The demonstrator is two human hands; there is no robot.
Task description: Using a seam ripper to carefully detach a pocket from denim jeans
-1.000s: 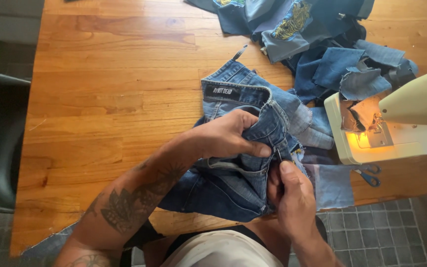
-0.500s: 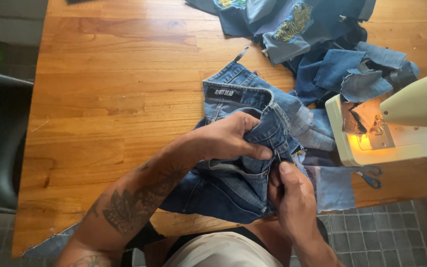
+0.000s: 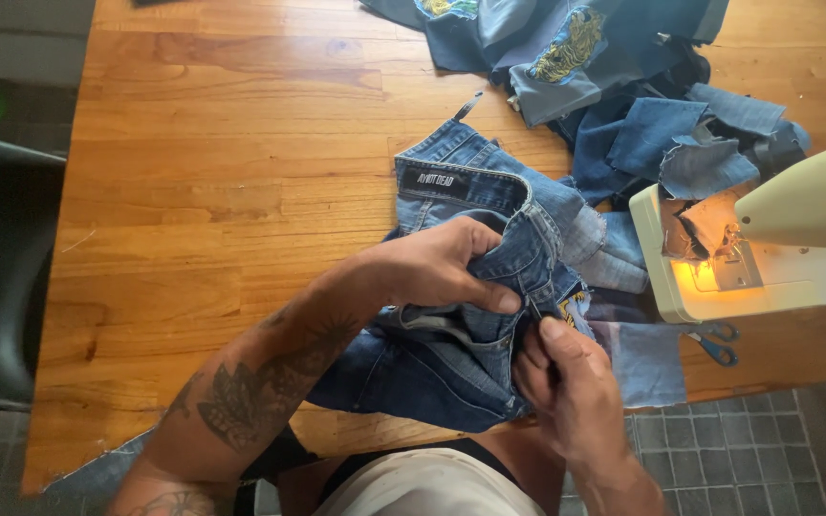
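The left hand point(image 3: 451, 268) is closed over the bunched waistband of the blue jeans point(image 3: 470, 287), thumb pressed down against the fingers with the denim pinched between them. Right beside it, the right hand point(image 3: 566, 392) has its fingertips drawn tight together on a small fold of the same fabric near the fly, thumb on top. The jeans lie at the near edge of the wooden table point(image 3: 222, 172), their long axis running from the person's lap away towards the far side, the dark label patch on the waistband facing up and pointing away. A cream sewing machine point(image 3: 776, 248) with its lamp lit sits to the right, blue-handled scissors point(image 3: 719, 344) just in front of it, a heap of denim scraps point(image 3: 623, 105) behind. Compared with a second ago, both hands hold the same pinches and the jeans have barely shifted
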